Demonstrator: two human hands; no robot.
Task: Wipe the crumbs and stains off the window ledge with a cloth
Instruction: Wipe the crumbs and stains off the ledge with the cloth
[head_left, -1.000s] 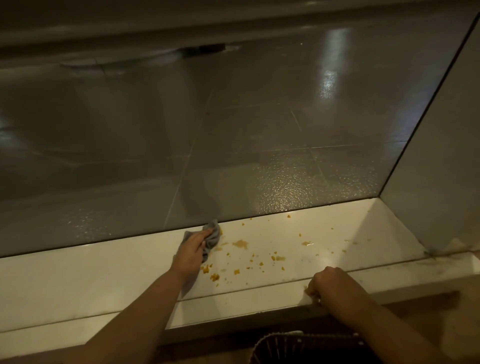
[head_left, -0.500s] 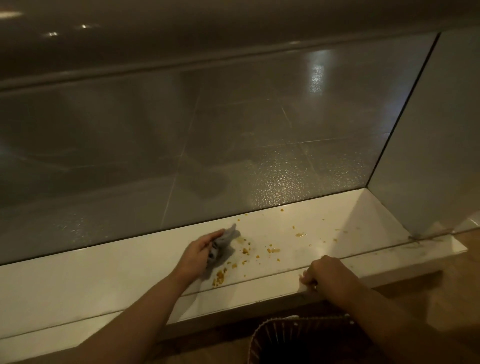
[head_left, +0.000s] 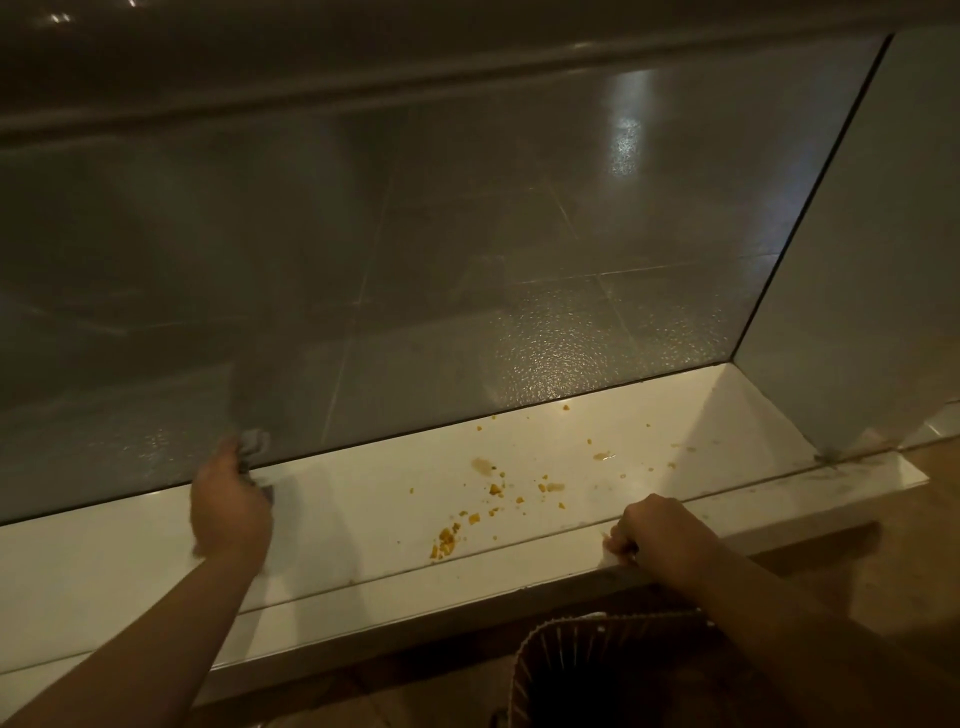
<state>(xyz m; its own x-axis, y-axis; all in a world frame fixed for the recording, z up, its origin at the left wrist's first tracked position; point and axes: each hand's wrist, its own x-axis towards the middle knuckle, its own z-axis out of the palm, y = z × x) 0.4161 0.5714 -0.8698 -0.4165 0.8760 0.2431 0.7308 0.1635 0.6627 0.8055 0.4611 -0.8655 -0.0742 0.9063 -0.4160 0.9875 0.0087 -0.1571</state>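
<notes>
A white window ledge (head_left: 363, 514) runs below a dark frosted pane. Orange crumbs (head_left: 445, 540) lie scattered over its middle and right, with a small heap near the front seam and pale brown stains (head_left: 483, 464) further back. My left hand (head_left: 228, 506) grips a bunched grey cloth (head_left: 253, 446) at the back of the ledge, against the glass and left of the crumbs. My right hand (head_left: 657, 532) rests curled on the ledge's front edge, right of the heap; I cannot see anything in it.
A slatted wicker basket (head_left: 587, 670) stands on the floor below the ledge, under my right forearm. A grey side wall (head_left: 862, 312) closes the ledge on the right. Wooden floor shows at the lower right.
My left hand has drawn the cloth leftward and back to the glass, away from the crumbs. A heap of crumbs now sits near the front seam. My right hand stayed on the edge.
</notes>
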